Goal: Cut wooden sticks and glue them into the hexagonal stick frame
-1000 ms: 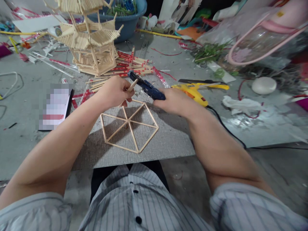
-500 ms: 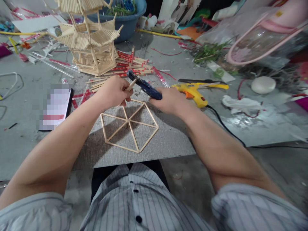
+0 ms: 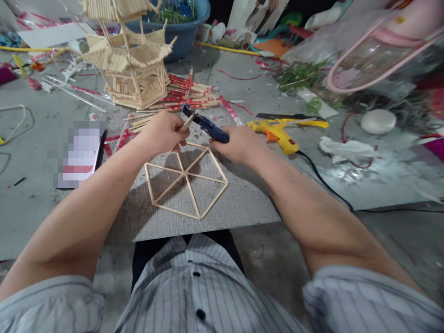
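Observation:
My left hand is closed, pinching a short wooden stick that points up and to the right. My right hand is wrapped around a dark blue hand tool that looks like cutters. The tool's head meets the end of the stick; whether its jaws are closed on it I cannot tell. Below both hands, a flat six-sided frame of sticks with crossing spokes lies on the table. Behind my left hand is a pile of sticks, some in red wrappers.
A stick pagoda model stands at the back left, before a blue basin. A phone lies left of my forearm. To the right are a yellow glue gun with a black cord, a knife and a white oval object.
The tool and my right hand have shifted slightly left and down along the stick's end. My left hand and the six-sided frame stay nearly in place.

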{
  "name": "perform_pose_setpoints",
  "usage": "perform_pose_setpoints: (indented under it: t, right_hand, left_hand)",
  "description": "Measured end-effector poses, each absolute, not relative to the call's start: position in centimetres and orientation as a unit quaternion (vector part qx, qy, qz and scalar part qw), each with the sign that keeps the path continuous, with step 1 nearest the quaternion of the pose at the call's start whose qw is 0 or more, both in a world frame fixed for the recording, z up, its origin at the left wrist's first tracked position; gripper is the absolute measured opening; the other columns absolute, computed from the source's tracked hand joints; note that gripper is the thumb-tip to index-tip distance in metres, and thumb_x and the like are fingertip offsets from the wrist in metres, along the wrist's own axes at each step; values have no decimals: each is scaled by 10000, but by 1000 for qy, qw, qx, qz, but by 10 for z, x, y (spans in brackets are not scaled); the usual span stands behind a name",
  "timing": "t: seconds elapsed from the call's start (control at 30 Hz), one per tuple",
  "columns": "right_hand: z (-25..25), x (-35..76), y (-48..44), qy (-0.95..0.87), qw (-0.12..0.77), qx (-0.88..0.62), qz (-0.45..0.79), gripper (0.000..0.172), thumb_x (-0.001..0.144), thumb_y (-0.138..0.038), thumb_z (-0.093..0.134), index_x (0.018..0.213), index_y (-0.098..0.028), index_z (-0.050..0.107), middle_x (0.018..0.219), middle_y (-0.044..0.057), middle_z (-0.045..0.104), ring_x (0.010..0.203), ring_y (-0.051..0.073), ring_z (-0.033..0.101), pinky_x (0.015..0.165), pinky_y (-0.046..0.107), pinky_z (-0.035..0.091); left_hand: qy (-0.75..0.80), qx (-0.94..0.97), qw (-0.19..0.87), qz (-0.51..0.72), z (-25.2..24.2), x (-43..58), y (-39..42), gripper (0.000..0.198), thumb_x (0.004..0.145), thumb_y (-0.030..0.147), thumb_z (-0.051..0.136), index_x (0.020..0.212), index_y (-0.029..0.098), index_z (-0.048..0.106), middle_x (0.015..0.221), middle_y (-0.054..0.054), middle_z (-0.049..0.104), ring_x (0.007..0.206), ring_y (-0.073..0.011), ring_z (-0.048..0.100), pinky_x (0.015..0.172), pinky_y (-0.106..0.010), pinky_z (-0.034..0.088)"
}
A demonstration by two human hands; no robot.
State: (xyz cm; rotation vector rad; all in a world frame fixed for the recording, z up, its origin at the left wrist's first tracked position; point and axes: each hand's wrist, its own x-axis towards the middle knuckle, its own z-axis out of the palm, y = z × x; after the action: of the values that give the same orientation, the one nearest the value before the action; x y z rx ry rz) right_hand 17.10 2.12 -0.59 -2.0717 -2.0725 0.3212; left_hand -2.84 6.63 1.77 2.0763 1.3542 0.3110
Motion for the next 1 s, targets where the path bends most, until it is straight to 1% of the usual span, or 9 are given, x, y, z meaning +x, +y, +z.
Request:
perform_pose_setpoints:
  t: [0.2, 0.33, 0.47, 0.57, 0.67, 0.77, 0.87, 0.93, 1.0]
  right_hand:
    - [-6, 169, 21, -695, 86, -706, 104, 332, 851, -506, 509, 828, -221, 678, 843, 151, 690, 849, 336, 649, 677, 415, 456]
    - [-9, 167, 22, -686, 114, -712, 100, 378, 856, -552, 498, 802, -221, 673, 783, 135, 668, 836, 320, 646, 699, 413, 461]
    - [-15, 173, 27, -675, 160, -715, 91, 378, 808, -594, 572, 799, -229, 672, 696, 106, 642, 838, 318, 639, 698, 399, 464]
    - [-18, 183, 31, -662, 194, -721, 69, 371, 818, -567, 572, 881, -218, 680, 776, 118, 674, 879, 329, 647, 723, 409, 464]
    - [-17, 191, 34, -652, 234, -718, 65, 355, 845, -498, 551, 988, -197, 673, 905, 127, 702, 929, 321, 652, 775, 413, 468]
    - [-16, 193, 34, -647, 266, -709, 90, 373, 854, -440, 543, 1097, -179, 651, 1008, 124, 708, 983, 289, 646, 839, 393, 468]
    - [-19, 192, 35, -659, 272, -696, 90, 455, 854, -410, 535, 1205, -132, 611, 1112, 164, 686, 1079, 298, 622, 906, 398, 451]
    - [-23, 192, 36, -669, 269, -689, 73, 488, 843, -407, 547, 1242, -129, 591, 1154, 177, 667, 1131, 319, 603, 932, 417, 444]
    - [-27, 192, 37, -673, 263, -688, 63, 477, 835, -412, 561, 1238, -159, 594, 1152, 166, 663, 1144, 335, 599, 931, 438, 449]
  left_hand:
    - [514, 790, 314, 118, 23, -26, 62, 173, 830, 254, 576, 712, 159, 658, 674, -18, 693, 579, -132, 660, 570, -201, 468]
    - [522, 784, 310, 130, 24, -26, 62, 183, 835, 249, 585, 694, 152, 650, 595, -4, 645, 543, -112, 638, 558, -186, 459]
    - [513, 745, 390, 175, 17, -30, 69, 112, 842, 202, 583, 763, 140, 633, 734, -24, 693, 547, -100, 637, 579, -213, 496]
    - [519, 702, 449, 189, 16, -34, 74, 73, 848, 189, 598, 807, 135, 625, 770, -33, 691, 556, -97, 629, 606, -242, 517]
    - [537, 676, 460, 206, 24, -39, 77, 68, 865, 166, 591, 816, 134, 626, 734, -20, 662, 542, -77, 596, 624, -247, 508]
    - [564, 697, 398, 194, 36, -48, 80, 90, 871, 187, 592, 819, 131, 640, 670, 0, 625, 563, -74, 559, 649, -240, 482]
    - [603, 750, 250, 102, 45, -60, 85, 176, 856, 247, 600, 728, 129, 630, 515, 17, 523, 644, -108, 533, 710, -222, 437]
    - [621, 764, 169, 50, 47, -67, 88, 187, 832, 212, 580, 658, 143, 589, 464, 17, 458, 691, -130, 520, 731, -222, 399]
    - [626, 771, 117, 14, 46, -71, 90, 192, 809, 176, 558, 618, 163, 540, 464, 17, 422, 724, -141, 508, 727, -226, 365]
